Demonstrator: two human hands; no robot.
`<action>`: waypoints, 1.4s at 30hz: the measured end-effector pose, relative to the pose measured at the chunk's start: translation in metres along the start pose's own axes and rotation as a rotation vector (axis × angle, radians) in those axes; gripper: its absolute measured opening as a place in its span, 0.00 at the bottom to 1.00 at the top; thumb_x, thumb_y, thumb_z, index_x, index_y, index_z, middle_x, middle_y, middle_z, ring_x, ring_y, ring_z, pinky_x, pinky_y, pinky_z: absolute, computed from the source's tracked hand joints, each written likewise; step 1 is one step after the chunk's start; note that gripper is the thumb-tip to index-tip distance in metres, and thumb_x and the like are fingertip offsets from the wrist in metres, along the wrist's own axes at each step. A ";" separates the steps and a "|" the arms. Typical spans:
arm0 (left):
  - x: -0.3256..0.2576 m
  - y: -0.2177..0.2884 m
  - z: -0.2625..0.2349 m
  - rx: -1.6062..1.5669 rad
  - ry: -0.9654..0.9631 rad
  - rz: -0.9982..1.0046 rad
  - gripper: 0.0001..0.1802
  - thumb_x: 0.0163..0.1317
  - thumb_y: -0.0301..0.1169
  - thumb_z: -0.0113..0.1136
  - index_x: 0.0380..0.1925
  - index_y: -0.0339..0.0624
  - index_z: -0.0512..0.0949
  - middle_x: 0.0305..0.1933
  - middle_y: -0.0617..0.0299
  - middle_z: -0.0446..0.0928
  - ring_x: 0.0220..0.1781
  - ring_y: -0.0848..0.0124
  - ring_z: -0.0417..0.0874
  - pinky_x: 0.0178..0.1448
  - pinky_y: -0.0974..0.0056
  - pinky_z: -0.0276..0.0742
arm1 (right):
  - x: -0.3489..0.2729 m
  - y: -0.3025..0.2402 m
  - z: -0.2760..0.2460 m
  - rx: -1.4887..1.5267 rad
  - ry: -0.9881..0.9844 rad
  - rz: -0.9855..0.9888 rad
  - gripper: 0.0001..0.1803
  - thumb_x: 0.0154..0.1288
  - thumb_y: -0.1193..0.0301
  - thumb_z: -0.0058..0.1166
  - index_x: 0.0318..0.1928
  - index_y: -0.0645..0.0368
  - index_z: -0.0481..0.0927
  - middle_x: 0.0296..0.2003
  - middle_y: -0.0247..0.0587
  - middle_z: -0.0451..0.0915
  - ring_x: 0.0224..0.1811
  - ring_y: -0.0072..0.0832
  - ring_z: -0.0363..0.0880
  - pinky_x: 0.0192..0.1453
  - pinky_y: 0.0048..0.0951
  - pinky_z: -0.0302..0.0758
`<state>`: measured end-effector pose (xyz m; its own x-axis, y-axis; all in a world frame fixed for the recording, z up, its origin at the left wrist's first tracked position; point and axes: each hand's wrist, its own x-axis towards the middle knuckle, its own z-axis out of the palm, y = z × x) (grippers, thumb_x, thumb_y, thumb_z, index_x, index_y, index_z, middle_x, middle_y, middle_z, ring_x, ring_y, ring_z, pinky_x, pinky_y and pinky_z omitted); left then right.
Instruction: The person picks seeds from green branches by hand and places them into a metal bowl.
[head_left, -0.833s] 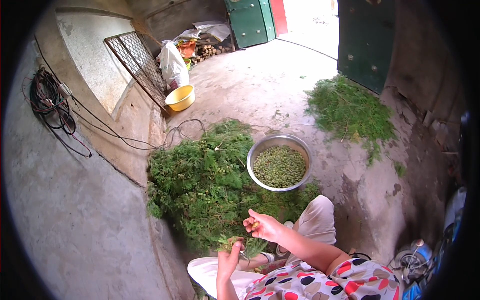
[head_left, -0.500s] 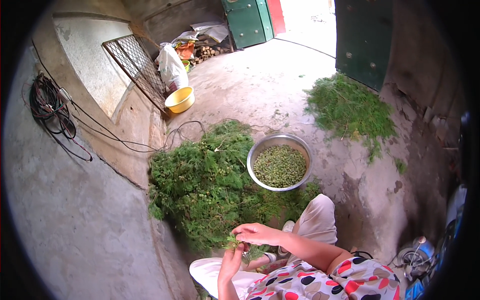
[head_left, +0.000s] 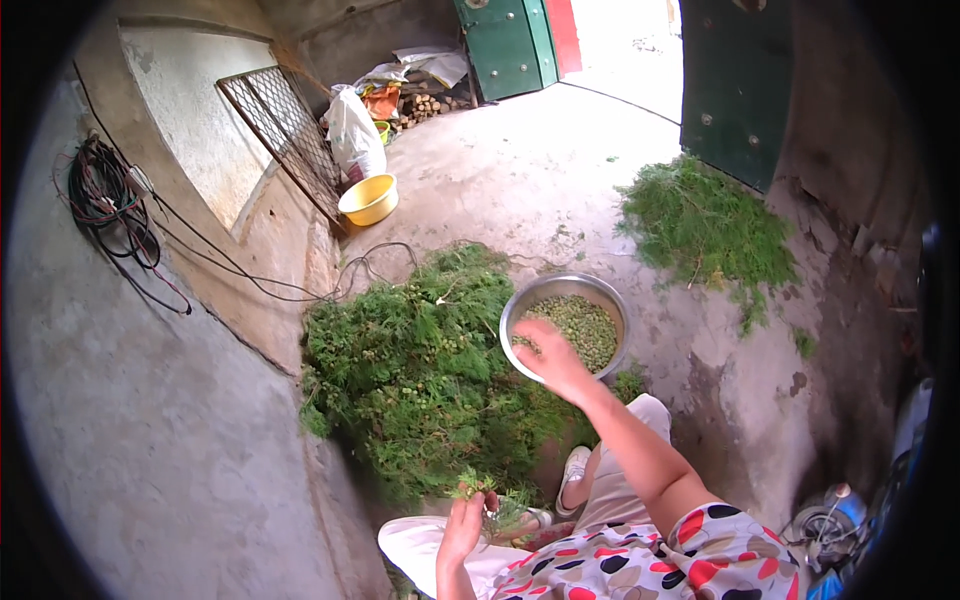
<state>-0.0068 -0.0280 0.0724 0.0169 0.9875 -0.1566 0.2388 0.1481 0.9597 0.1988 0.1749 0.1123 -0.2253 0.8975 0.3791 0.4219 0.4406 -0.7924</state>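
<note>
Head view: person's own arms come in from below
Left hand: low, fingers closed round a green sprig
Right hand: arm stretched forward, fingers loosely spread over the metal bowl of green bits
Big green pile: just left of bowl

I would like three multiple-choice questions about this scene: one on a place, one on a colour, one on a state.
1. Where is the right hand?
A. over the metal bowl
B. on the coiled cables
C. on the wire grate

2. What colour is the basin by the wall?
A. blue
B. yellow
C. red

3. What is the left hand doing?
A. lying flat on the floor
B. holding a green sprig
C. gripping the basin

Answers: 1 A, the hand reaches over the bowl's near rim; 2 B, it is plainly yellow; 3 B, the sprig sticks up from its fingers.
</note>
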 end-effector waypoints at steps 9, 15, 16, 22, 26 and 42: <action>0.003 -0.004 -0.001 0.399 -0.011 0.002 0.15 0.60 0.38 0.52 0.30 0.34 0.75 0.28 0.47 0.76 0.32 0.51 0.78 0.36 0.57 0.71 | -0.090 -0.044 0.051 0.200 -0.889 -0.287 0.17 0.63 0.67 0.47 0.50 0.62 0.72 0.49 0.46 0.72 0.52 0.40 0.70 0.55 0.34 0.68; 0.007 0.009 -0.004 0.367 0.180 0.215 0.07 0.51 0.25 0.62 0.30 0.35 0.76 0.28 0.54 0.75 0.29 0.61 0.78 0.33 0.63 0.71 | -0.090 -0.049 0.045 0.235 -0.809 -0.263 0.13 0.62 0.69 0.49 0.45 0.63 0.73 0.42 0.46 0.73 0.45 0.40 0.74 0.47 0.34 0.71; 0.007 0.011 -0.006 0.328 0.163 0.162 0.15 0.48 0.24 0.64 0.38 0.36 0.74 0.41 0.53 0.74 0.41 0.60 0.78 0.43 0.62 0.72 | -0.091 -0.050 0.046 0.252 -0.777 -0.257 0.13 0.62 0.69 0.49 0.44 0.64 0.73 0.40 0.46 0.73 0.43 0.40 0.74 0.46 0.34 0.71; 0.001 0.024 0.012 0.470 0.649 0.547 0.28 0.49 0.25 0.63 0.52 0.37 0.65 0.56 0.47 0.65 0.60 0.55 0.64 0.62 0.56 0.60 | -0.088 -0.053 0.043 0.425 -0.436 -0.135 0.13 0.60 0.70 0.53 0.42 0.65 0.74 0.35 0.44 0.74 0.34 0.33 0.75 0.37 0.29 0.71; -0.003 -0.024 0.013 0.049 0.337 0.352 0.19 0.52 0.24 0.60 0.45 0.33 0.69 0.43 0.52 0.73 0.46 0.64 0.75 0.50 0.63 0.71 | -0.086 -0.061 0.044 0.519 -0.290 -0.061 0.11 0.59 0.73 0.54 0.41 0.65 0.74 0.34 0.38 0.74 0.31 0.21 0.72 0.32 0.22 0.69; 0.007 -0.004 0.017 -1.000 0.275 0.112 0.14 0.58 0.25 0.57 0.45 0.43 0.71 0.46 0.62 0.75 0.48 0.69 0.75 0.55 0.64 0.70 | -0.105 -0.072 0.042 0.402 -0.367 -0.158 0.11 0.59 0.74 0.53 0.41 0.66 0.72 0.35 0.41 0.73 0.32 0.29 0.75 0.34 0.26 0.72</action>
<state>0.0088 -0.0231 0.0631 -0.2624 0.9578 -0.1169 -0.6658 -0.0921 0.7404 0.1551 0.0476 0.1097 -0.5796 0.7242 0.3735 0.0065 0.4625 -0.8866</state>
